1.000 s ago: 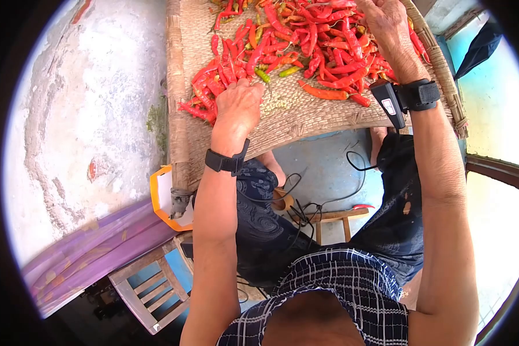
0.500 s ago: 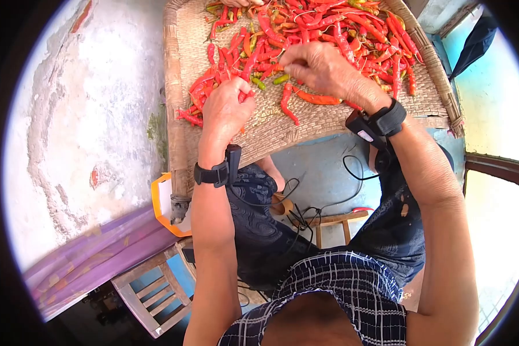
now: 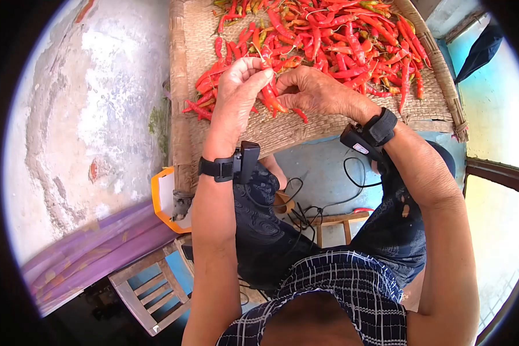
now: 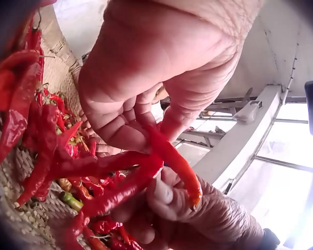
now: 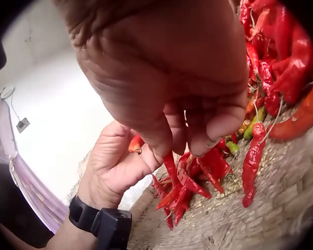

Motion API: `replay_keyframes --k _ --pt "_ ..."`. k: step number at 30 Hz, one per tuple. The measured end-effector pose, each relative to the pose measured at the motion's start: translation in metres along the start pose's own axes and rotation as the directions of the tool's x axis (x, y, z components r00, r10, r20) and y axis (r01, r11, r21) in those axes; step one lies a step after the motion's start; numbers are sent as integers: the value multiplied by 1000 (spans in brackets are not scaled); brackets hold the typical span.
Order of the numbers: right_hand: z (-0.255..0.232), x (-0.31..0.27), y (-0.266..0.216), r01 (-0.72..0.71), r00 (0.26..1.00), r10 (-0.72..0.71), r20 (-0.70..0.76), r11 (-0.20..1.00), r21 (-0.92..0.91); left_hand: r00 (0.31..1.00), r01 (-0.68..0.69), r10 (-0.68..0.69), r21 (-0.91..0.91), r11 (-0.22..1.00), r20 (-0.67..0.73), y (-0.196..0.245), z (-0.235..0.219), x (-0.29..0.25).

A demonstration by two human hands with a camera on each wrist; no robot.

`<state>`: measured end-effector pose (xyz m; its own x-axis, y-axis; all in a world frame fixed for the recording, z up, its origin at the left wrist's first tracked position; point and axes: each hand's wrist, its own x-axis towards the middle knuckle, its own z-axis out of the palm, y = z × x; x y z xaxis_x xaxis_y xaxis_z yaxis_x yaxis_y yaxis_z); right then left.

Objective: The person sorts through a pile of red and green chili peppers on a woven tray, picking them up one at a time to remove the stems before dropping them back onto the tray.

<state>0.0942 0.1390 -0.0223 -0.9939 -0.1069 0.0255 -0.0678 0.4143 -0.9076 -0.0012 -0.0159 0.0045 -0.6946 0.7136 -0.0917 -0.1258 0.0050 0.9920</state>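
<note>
Both hands meet above the near left part of a woven tray. My left hand pinches red chillies between thumb and fingers. One has an orange stem end, which points down past the thumb in the left wrist view. My right hand comes in from the right and pinches a red chilli with thumb and fingertips, right at the left hand's bunch. Beneath and left of the hands lies a small heap of red chillies.
A large pile of red chillies covers the tray's far right side. A few green chillies and loose seeds lie on the weave. Left stands a rough wall; below are a wooden chair, a stool and black cables.
My right hand has come from the big pile leftward and towards me, up to my left hand. My left hand has turned and risen with chillies. Another hand at the tray's far edge has left the head view.
</note>
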Motion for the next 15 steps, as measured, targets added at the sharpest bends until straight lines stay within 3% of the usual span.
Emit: replay_keyframes --k 2,4,9,11,15 --pt "2 2 1 -8 1000 9 18 1000 -14 1000 -19 19 54 998 -7 -1 0 1" --pt "7 3 5 -16 999 26 -43 976 218 1000 0 0 55 999 -1 0 -1 0" --pt "-18 0 6 -23 997 29 -70 996 82 999 -25 25 17 1000 -25 -2 -15 2" --pt "-34 -2 3 -8 998 9 -57 1000 18 993 -36 38 17 999 -111 -4 -22 3" --pt "-60 -7 -4 -148 966 150 -211 989 27 996 -66 68 45 997 -49 -10 -25 6"
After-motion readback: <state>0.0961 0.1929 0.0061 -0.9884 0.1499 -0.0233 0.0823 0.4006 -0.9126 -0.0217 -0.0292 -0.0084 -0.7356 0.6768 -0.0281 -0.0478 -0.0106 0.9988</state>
